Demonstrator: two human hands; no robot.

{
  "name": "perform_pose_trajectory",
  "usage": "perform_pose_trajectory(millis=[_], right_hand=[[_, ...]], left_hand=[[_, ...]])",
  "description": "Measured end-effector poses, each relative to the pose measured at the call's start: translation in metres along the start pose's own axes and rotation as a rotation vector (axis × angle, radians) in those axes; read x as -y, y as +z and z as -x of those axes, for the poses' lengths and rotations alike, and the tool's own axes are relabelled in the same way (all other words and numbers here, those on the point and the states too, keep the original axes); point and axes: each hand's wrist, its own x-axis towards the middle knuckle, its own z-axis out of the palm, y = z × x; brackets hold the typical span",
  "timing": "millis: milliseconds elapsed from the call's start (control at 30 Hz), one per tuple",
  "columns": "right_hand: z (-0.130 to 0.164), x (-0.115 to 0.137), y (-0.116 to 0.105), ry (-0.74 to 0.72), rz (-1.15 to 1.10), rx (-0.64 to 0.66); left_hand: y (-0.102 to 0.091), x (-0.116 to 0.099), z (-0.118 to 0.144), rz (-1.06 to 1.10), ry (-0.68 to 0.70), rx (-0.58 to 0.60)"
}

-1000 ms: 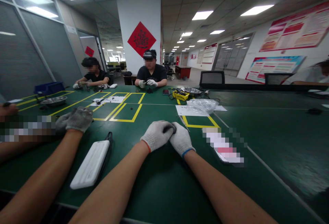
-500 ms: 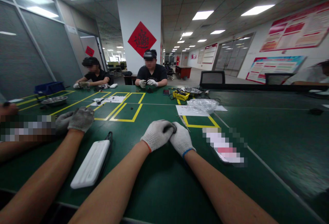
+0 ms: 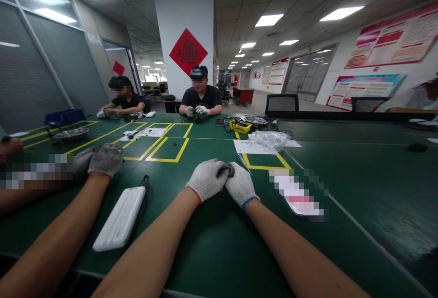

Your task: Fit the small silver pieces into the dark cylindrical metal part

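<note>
Forearms stretched forward over green table (image 3: 342, 161); gloved left hand (image 3: 207, 179) and right hand (image 3: 241, 185) pressed together, fingers curled round small dark part (image 3: 227, 170); white case (image 3: 119, 218) lying near left.

My left hand (image 3: 207, 178) wears a white knit glove with an orange cuff edge; my right hand (image 3: 240, 184), a white one edged blue. A small dark part (image 3: 226, 170) sits between them. The table (image 3: 359, 170) is dark green with yellow taped rectangles (image 3: 169, 148).
</note>
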Motion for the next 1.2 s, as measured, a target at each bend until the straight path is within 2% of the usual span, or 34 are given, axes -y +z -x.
perform_pose_trajectory(millis=[1200], right_hand=[[-0.0048,-0.0091,0.0065,-0.035,-0.044,-0.038]], left_hand=[[-0.0027,-0.0028,0.0016,-0.113,0.095,0.029]])
